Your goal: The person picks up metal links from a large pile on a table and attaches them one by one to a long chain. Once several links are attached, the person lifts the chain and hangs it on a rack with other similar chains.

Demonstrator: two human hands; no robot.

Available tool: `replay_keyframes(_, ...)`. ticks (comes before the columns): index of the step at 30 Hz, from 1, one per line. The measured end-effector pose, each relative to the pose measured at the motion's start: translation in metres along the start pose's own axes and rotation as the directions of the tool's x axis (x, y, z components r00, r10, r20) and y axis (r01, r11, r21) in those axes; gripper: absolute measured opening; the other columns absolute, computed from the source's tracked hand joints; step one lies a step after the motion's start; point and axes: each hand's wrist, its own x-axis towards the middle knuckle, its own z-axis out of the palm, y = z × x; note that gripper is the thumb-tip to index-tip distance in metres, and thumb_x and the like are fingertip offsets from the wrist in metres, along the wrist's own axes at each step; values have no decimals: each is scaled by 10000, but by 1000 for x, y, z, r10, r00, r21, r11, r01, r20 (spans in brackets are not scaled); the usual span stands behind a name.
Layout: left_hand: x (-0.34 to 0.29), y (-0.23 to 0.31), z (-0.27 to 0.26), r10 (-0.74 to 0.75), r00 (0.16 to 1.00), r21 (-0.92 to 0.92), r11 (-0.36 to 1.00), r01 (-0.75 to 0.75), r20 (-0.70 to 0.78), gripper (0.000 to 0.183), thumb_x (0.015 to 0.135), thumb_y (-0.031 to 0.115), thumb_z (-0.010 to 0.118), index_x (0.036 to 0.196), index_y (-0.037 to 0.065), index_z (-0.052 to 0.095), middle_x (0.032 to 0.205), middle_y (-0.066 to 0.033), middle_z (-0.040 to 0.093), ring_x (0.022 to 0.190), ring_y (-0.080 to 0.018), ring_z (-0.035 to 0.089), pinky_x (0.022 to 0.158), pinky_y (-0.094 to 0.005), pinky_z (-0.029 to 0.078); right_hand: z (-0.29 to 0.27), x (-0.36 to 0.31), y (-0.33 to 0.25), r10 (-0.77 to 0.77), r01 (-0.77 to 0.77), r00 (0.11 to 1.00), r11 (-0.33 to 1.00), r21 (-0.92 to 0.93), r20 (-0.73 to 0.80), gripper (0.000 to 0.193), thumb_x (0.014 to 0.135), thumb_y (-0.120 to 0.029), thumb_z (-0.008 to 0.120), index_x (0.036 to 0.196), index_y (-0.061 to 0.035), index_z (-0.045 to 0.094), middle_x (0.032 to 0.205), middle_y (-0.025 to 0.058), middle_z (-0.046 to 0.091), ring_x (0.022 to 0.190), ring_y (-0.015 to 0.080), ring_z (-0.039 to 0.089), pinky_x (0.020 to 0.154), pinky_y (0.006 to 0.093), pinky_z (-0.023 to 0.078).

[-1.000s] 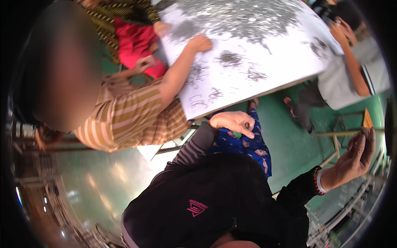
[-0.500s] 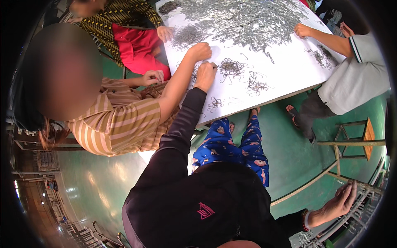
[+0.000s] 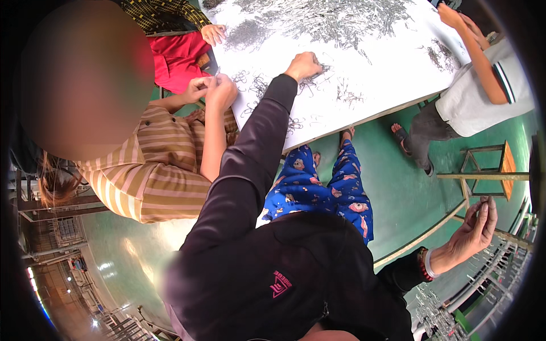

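My left hand (image 3: 303, 66) reaches over the white table (image 3: 318, 121) in its black sleeve, at the edge of a loose pile of thin dark wire hooks (image 3: 310, 84). Its fingers are curled closed, and whatever is in them is hidden. A smaller cluster of wire hooks (image 3: 348, 94) lies to the right, with more hooks (image 3: 294, 124) beside my forearm. Far out to the right, my right hand (image 3: 465, 236) is raised above a metal rack (image 3: 483, 287) hung with small pieces. Its fingers are pressed together against the thumb; I cannot make out anything between them.
A large heap of small metal pieces (image 3: 335, 23) spreads over the table's far side. At left a co-worker in a striped shirt (image 3: 153, 187) sits close to my arm. Another in grey (image 3: 483, 85) works at right. A wooden stool (image 3: 506, 167) stands above the rack.
My left hand has moved right and farther over the hook pile. My right hand has risen slightly. The striped-shirt co-worker's arm has drawn back from the table, bringing both hands together.
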Motion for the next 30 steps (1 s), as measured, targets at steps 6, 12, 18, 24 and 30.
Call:
replay_keyframes(6, -15, 54, -44, -99, 994, -460, 881, 107, 42, 237, 832, 113, 547, 1018, -32, 530, 901, -120, 614, 579, -167, 611, 567, -288, 505, -14, -8, 14, 97, -99, 995, 993, -70, -35, 222, 875, -4, 561, 1084, 66, 588, 991, 128, 629, 828, 123, 597, 644, 165, 469)
replay_keyframes(12, 15, 26, -39, -112, 989, -731, 666, 149, 99, 223, 898, 114, 525, 1098, 15, 519, 1042, -97, 559, 870, -162, 588, 622, -288, 533, -23, -3, 29, 178, -181, 983, 982, -54, -48, 219, 873, 0, 560, 1082, 55, 593, 993, 127, 633, 858, 128, 614, 675, 169, 503)
replay_keyframes(18, 4, 21, -36, -125, 992, -290, 950, 119, -5, 367, 825, 218, 629, 1152, 66, 563, 1033, -145, 618, 837, -245, 628, 664, -365, 524, -16, 9, 47, 208, -208, 978, 978, -27, 7, 214, 875, -1, 558, 1078, 55, 592, 997, 134, 636, 854, 132, 619, 668, 169, 500)
replay_keyframes(24, -72, 29, -11, 4, 993, 217, 976, 22, -120, 180, 733, 206, 658, 832, 61, 702, 738, -168, 651, 744, -320, 641, 698, -397, 495, -14, 14, 60, 232, -232, 972, 973, -10, 46, 215, 878, -9, 561, 1080, 56, 591, 971, 133, 638, 791, 101, 592, 615, 155, 456)
replay_keyframes(30, -94, 14, 30, 69, 979, 307, 952, -6, -193, 157, 759, 167, 612, 767, 21, 667, 764, -180, 642, 752, -345, 626, 712, -421, 484, 17, 8, 54, 260, -256, 964, 964, -73, 55, 179, 868, -14, 576, 1030, 54, 610, 913, 79, 609, 640, 56, 479, 518, 148, 365)
